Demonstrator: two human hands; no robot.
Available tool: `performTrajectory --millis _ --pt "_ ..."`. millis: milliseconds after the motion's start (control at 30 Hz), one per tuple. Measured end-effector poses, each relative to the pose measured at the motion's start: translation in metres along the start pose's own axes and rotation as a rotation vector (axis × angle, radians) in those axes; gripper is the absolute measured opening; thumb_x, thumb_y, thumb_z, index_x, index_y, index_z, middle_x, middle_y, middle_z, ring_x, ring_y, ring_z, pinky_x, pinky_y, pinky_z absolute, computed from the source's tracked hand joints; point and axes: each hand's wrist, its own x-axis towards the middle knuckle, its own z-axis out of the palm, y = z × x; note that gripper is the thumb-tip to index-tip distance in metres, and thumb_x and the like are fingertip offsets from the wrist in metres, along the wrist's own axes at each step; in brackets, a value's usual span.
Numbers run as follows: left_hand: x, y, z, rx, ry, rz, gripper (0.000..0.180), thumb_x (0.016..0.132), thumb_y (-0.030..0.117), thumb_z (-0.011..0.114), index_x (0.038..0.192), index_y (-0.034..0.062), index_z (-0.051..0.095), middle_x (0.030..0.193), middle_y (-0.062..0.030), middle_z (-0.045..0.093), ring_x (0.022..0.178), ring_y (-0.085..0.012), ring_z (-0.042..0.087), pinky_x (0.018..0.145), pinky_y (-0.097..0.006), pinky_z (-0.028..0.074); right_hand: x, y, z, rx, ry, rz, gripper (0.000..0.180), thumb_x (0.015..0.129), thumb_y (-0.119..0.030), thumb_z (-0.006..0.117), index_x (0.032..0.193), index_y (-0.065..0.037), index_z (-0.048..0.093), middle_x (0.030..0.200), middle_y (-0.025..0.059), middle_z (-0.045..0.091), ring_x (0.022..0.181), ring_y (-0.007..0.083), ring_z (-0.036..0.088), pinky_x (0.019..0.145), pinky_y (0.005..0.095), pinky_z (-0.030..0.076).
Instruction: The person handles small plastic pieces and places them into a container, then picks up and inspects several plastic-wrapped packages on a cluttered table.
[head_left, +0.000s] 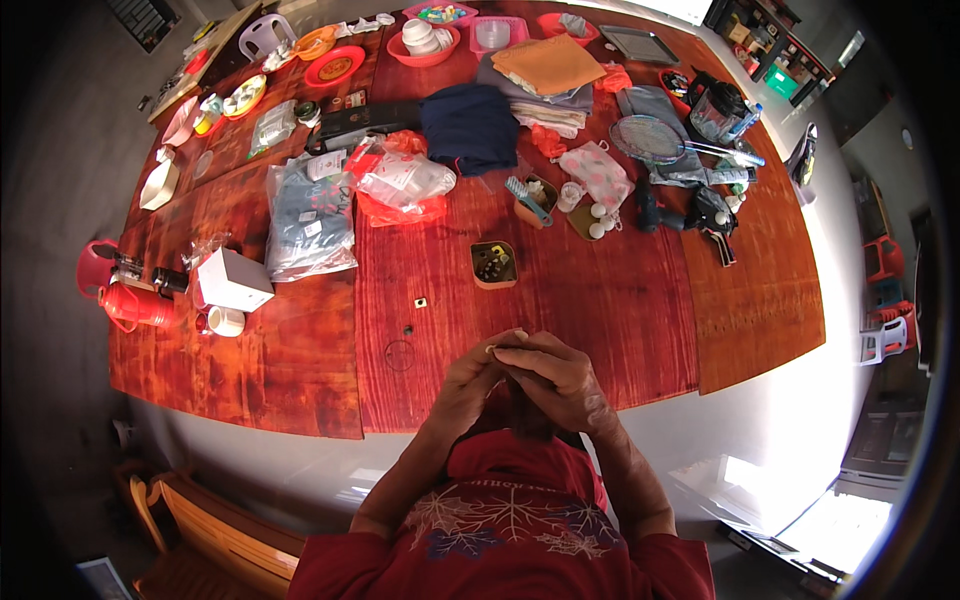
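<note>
My left hand (468, 380) and my right hand (553, 368) meet at the table's front edge, close to my chest. Their fingers are bent and pressed together at the tips. Whatever they pinch is hidden or too small to name. Just beyond them stands a small square container (507, 280) with several small dark and yellow pieces inside. To its left lies a small pale square piece with a dark centre (420, 302). A tiny dark bit (408, 330) and a thin dark ring shape (400, 355) are nearer to my left hand.
On the left stand a white box (234, 281), a cream mug (227, 321) and a red jug (137, 305). Farther back are bagged clothing (311, 222), folded dark blue cloth (467, 128) and a box with a blue-handled brush (530, 200). Badminton rackets (650, 139) lie at right.
</note>
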Motion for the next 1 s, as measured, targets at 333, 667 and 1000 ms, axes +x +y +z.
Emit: performTrajectory --millis 333,667,1000 --pt "0.001 0.006 -0.002 -0.109 0.076 -0.027 0.027 0.095 0.004 0.043 0.121 -0.0014 0.051 0.111 -0.0045 0.057 0.1 -0.0087 0.055 0.086 -0.021 0.044 -0.013 0.004 -0.006 -0.387 0.137 0.061 0.032 0.067 0.001 0.068 0.098 -0.004 0.065 0.088 0.0079 0.059 0.071 0.0239 0.062 0.06 0.0309 0.053" --pt "0.001 -0.008 0.0 -0.151 0.066 -0.057 0.025 0.093 0.001 0.043 0.116 0.0013 0.054 0.105 -0.0051 0.06 0.096 -0.0099 0.058 0.083 -0.022 0.047 -0.005 0.001 0.0 -0.486 0.162 0.009 0.031 0.07 -0.003 0.067 0.1 -0.007 0.065 0.079 0.0052 0.051 0.061 0.0219 0.058 0.053 0.0323 0.049" --pt "0.006 0.012 0.014 -0.422 0.128 -0.064 0.022 0.094 0.008 0.045 0.114 0.0023 0.054 0.109 -0.0095 0.061 0.102 -0.0182 0.059 0.09 -0.031 0.049 -0.023 -0.005 -0.011 -0.43 0.108 0.1 0.026 0.075 -0.003 0.065 0.101 -0.005 0.063 0.079 0.007 0.053 0.063 0.025 0.06 0.053 0.0334 0.05"
